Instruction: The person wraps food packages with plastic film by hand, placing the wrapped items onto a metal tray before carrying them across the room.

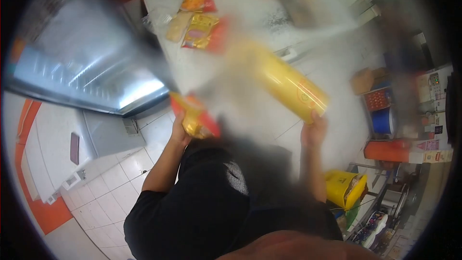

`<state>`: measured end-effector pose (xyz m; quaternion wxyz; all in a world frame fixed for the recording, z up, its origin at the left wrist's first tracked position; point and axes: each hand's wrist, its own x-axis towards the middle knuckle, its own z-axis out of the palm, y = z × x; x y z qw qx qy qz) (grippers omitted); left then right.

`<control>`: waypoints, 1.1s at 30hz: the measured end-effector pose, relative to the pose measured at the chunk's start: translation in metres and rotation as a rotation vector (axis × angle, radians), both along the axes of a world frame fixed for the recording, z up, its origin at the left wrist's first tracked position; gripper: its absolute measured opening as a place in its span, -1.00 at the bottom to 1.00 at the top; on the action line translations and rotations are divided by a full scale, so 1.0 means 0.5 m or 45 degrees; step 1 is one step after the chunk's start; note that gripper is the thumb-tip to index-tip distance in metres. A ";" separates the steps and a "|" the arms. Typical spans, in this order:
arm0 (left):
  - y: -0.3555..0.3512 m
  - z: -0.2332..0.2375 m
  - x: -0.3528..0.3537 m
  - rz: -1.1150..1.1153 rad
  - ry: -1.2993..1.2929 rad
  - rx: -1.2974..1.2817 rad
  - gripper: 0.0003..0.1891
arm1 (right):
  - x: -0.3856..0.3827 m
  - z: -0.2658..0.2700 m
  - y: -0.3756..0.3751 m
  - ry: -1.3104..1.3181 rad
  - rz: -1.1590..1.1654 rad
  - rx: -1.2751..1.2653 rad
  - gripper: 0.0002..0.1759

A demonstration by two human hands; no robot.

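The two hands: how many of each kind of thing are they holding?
Shiny red-and-gold packet, in the left hand: 1
Long, glossy yellow cylinder, in the right hand: 1
Total: 2

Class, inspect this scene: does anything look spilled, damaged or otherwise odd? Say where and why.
Possibly: dark specks show in a patch over the white surface, beyond the yellow cylinder in the right hand. They look odd against the pale top, but blur hides whether they are spilled bits or a printed pattern.
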<state>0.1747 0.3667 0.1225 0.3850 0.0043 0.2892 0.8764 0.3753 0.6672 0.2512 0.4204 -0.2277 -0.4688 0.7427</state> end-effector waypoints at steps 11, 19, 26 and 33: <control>0.270 0.033 -0.190 0.335 0.067 -0.076 -0.28 | -0.215 -0.151 0.424 -0.465 0.246 0.024 -0.66; 0.467 0.087 -0.167 0.879 0.060 -0.111 -0.23 | -0.449 -0.178 0.704 -0.776 1.140 0.265 -0.69; 0.597 0.076 -0.094 1.148 -0.027 -0.045 -0.12 | -0.574 -0.174 0.827 -1.063 1.642 0.837 -0.53; 0.680 0.041 -0.019 1.382 -0.131 -0.491 -0.23 | -0.653 -0.117 0.776 -0.497 1.077 1.641 -0.45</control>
